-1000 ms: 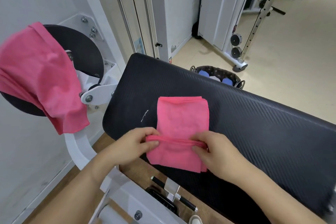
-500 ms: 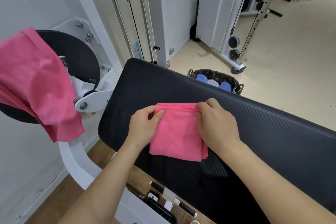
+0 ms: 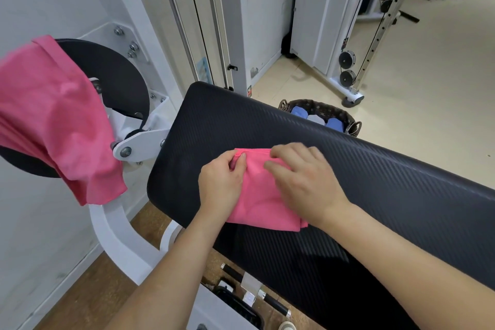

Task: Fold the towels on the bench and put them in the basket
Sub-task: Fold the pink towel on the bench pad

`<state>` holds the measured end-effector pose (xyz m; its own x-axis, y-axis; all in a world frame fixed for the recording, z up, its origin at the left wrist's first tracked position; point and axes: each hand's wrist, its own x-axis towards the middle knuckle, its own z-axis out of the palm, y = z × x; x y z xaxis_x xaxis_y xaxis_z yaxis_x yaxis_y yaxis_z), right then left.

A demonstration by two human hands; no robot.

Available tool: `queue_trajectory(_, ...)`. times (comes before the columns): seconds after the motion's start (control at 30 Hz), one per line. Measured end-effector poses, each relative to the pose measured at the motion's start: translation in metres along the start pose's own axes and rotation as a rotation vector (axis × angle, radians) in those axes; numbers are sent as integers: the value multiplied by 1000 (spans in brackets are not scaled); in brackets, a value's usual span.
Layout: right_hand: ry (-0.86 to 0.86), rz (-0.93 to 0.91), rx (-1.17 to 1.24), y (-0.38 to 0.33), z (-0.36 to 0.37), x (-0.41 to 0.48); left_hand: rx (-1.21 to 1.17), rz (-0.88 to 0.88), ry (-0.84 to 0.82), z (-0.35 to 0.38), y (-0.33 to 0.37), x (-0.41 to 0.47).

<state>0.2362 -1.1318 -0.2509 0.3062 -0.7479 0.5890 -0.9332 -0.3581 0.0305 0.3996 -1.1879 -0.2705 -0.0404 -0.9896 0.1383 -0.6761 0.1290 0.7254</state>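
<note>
A folded pink towel lies on the black padded bench. My left hand pinches the towel's far left corner between thumb and fingers. My right hand lies flat on top of the towel with fingers spread, pressing it down. A second pink towel, unfolded, hangs over a round black pad at the left. Beyond the bench's far edge on the floor stands a dark woven basket holding blue and grey folded towels.
A white machine frame curves down at the left under the hanging towel. Cable-machine rails and white uprights rise behind the bench. Beige floor spreads at the right past the basket.
Both hands carried the towel's near edge up over to its far edge, halving it. My right hand then let go and flattened on top; the left still pinches the corner.
</note>
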Motion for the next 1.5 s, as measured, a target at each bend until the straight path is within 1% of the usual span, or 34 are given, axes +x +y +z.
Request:
queue_trajectory(0.03, -67, -63, -5, -3, 1, -3, 3, -8, 9, 0, 1, 1)
queue_trajectory(0.1, -175, -103, -35, -3, 4, -8, 5, -28, 15, 1, 2, 5)
queue_trajectory(0.2, -262, -34, -101, 1, 5, -12, 22, -73, 1, 1, 4, 9)
queue_trajectory(0.27, -296, -4, -114, 3, 4, -10, 41, -63, 6, 1, 6, 7)
queue_trajectory(0.3, -313, 7, -109, 3, 4, -8, 77, -8, 37, 0, 7, 5)
queue_trajectory(0.33, -336, 18, -97, 3, 3, -6, 130, 93, 87, -2, 6, 2)
queue_trajectory(0.4, -394, 37, -71, 5, 1, -2, 222, 387, 151, -7, 4, -6)
queue_trajectory(0.43, -430, 47, -35, 8, -1, 1, 260, 542, 128, -9, 0, -12)
queue_trajectory(0.47, -455, 68, 30, 12, -4, 3, 303, 651, 53, -9, -5, -20)
queue_trajectory(0.5, -471, 110, 121, 18, -5, 4, 361, 692, -63, -7, -11, -29)
queue_trajectory(0.53, -489, 191, 244, 24, -7, 6, 423, 675, -189, -5, -17, -37)
queue_trajectory(0.57, -497, 292, 397, 28, -10, 7, 473, 637, -278, -2, -23, -43)
queue_trajectory(0.6, -461, 372, 515, 30, -13, 8, 505, 600, -324, 2, -28, -47)
queue_trajectory(0.63, -410, 425, 561, 29, -17, 9, 523, 568, -344, 6, -31, -48)
queue_trajectory(0.67, -369, 424, 504, 25, -24, 8, 537, 542, -353, 10, -32, -49)
queue_trajectory(0.7, -335, 368, 384, 18, -29, 6, 556, 521, -361, 12, -32, -48)
queue_trajectory(0.77, -311, 169, 197, -2, -38, -8, 580, 496, -373, 13, -29, -47)
queue_trajectory(0.83, -390, 5, 134, -16, -36, -32, 565, 492, -390, 11, -28, -47)
queue_trajectory(0.93, -565, -43, 46, -13, -30, -56, 526, 500, -413, 2, -23, -47)
queue_trajectory(1.0, -627, -46, -7, -7, -29, -60, 469, 515, -361, -7, -21, -51)
queue_trajectory(1.1, -640, -46, -28, -8, -28, -59, 398, 647, -146, -19, -33, -66)
queue_trajectory(1.13, -638, -43, -30, -10, -28, -59, 401, 686, -120, -20, -42, -71)
queue_trajectory(1.2, -606, -45, -34, -13, -27, -60, 430, 701, -171, -18, -55, -78)
queue_trajectory(1.27, -566, -46, -48, -14, -25, -59, 441, 668, -200, -15, -64, -77)
queue_trajectory(1.33, -533, -54, -68, -15, -22, -58, 435, 660, -185, -12, -64, -72)
queue_trajectory(1.4, -506, -59, -80, -14, -18, -58, 454, 692, -142, -9, -62, -66)
queue_trajectory(1.5, -398, -72, -66, -13, -12, -58, 478, 723, -101, -10, -55, -60)
